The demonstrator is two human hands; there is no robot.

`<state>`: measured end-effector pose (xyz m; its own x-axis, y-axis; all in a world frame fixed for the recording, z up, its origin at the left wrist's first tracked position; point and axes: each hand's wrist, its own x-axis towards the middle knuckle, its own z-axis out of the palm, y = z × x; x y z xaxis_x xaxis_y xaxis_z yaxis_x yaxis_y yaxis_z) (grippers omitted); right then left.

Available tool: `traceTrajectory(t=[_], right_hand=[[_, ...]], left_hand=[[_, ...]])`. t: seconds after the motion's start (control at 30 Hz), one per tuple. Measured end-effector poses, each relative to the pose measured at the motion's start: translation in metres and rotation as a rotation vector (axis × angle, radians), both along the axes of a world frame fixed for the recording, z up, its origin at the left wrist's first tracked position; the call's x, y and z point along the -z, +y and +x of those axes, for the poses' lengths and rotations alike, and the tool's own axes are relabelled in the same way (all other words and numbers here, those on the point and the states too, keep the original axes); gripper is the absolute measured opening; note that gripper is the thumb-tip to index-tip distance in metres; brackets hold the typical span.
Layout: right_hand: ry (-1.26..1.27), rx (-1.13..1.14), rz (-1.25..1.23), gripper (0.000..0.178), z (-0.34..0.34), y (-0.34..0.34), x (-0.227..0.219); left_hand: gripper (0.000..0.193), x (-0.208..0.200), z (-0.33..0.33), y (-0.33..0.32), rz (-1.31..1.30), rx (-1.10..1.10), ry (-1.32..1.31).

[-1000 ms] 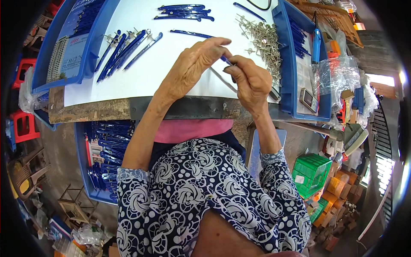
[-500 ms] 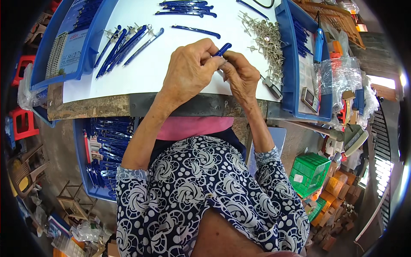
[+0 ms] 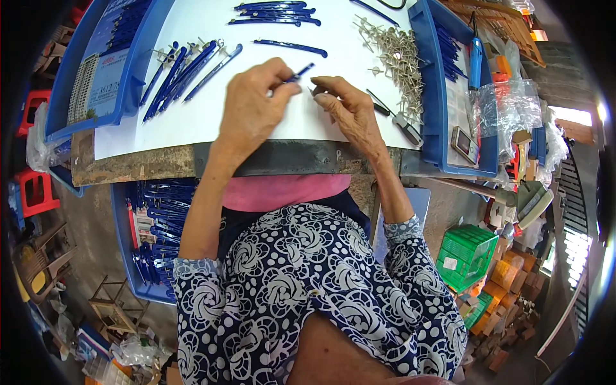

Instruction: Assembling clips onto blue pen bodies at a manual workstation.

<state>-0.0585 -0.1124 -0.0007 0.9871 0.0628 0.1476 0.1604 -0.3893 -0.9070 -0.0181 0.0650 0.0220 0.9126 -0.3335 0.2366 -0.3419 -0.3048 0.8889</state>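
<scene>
My left hand [image 3: 253, 106] is closed over the white work sheet, pinching a slim dark-blue plastic strip [image 3: 303, 72] whose end sticks out past the fingertips. A short gap away, my right hand [image 3: 351, 114] has its thumb and forefinger curled toward each other; a small thing seems to be at their tips, too small to name. Beyond the hands lies a single blue strip [image 3: 290, 47]. Several more strips [image 3: 186, 77] with metal pins lie fanned out on the left, and a stack of strips [image 3: 274, 13] is farther back. Right of the hands spreads a heap of silvery flat-headed pins [image 3: 403, 64].
A dark-handled hand tool [image 3: 407, 128] lies beside my right hand. Blue trays flank the sheet: a left tray [image 3: 131, 96] and a right tray [image 3: 436, 138] holding strips and a small device [image 3: 464, 144]. Below the table edge [image 3: 269, 158], another blue tray [image 3: 122, 224] holds many strips.
My hands have come apart. The left moved left and nearer with the blue strip, and the right drew slightly away from it, uncovering part of a dark tool on the sheet.
</scene>
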Motion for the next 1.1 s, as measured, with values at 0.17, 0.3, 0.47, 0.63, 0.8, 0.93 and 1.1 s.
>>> traceTrajectory(t=[0.17, 0.3, 0.47, 0.63, 0.8, 0.93, 1.1], right_hand=[[-0.055, 0.247, -0.142, 0.018, 0.014, -0.042, 0.005], [-0.229, 0.408, -0.318, 0.017, 0.028, -0.072, 0.019], [-0.300, 0.428, -0.684, 0.018, 0.028, -0.075, 0.020], [-0.283, 0.384, -0.797, 0.023, 0.031, -0.073, 0.019], [-0.331, 0.381, -0.810, 0.021, 0.036, -0.075, 0.025], [-0.305, 0.345, -0.833, 0.021, 0.039, -0.075, 0.023], [-0.296, 0.377, -0.922, 0.012, 0.044, -0.073, 0.021]], left_hand=[[0.011, 0.005, 0.016, 0.022, 0.267, -0.233, -0.093], [0.012, 0.027, 0.023, 0.034, 0.363, -0.341, -0.237], [0.009, 0.038, 0.025, 0.029, 0.447, -0.368, -0.417], [0.011, 0.044, 0.035, 0.039, 0.485, -0.431, -0.497], [0.013, 0.046, 0.043, 0.047, 0.519, -0.452, -0.449], [0.013, 0.047, 0.047, 0.046, 0.535, -0.450, -0.433], [0.014, 0.052, 0.046, 0.043, 0.525, -0.436, -0.455]])
